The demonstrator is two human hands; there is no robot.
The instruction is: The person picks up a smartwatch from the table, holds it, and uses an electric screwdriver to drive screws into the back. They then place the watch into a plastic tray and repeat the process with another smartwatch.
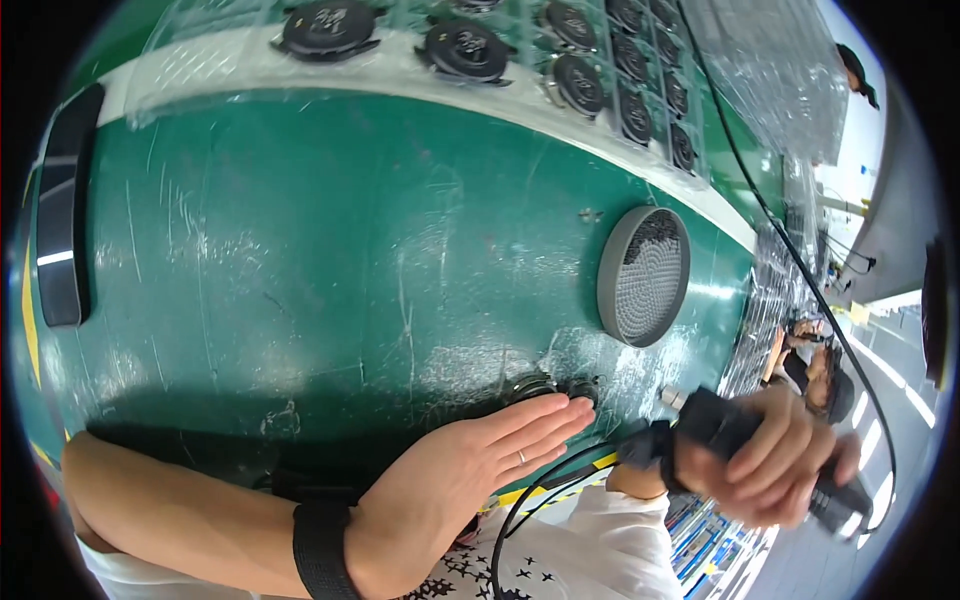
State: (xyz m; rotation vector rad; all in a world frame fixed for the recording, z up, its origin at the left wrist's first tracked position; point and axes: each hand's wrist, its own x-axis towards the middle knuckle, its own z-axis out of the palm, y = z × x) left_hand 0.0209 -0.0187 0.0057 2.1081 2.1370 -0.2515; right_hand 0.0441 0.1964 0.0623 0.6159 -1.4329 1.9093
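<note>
Scratched green worktable (300, 220); bright strip lights (905, 390) beyond.

We seem to be in a factory assembly area: we see yellow-and-black tape (512, 496) along the near edge of a scuffed green worktop (300, 230), clear trays (520, 25) of matching round black parts (328, 28) along its far edge, a grey dish (606, 288) toward its right edge, a corded black tool (715, 425) held by its near right corner, and beyond, strip lights (872, 450) and a dark-capped person (840, 390).
</note>
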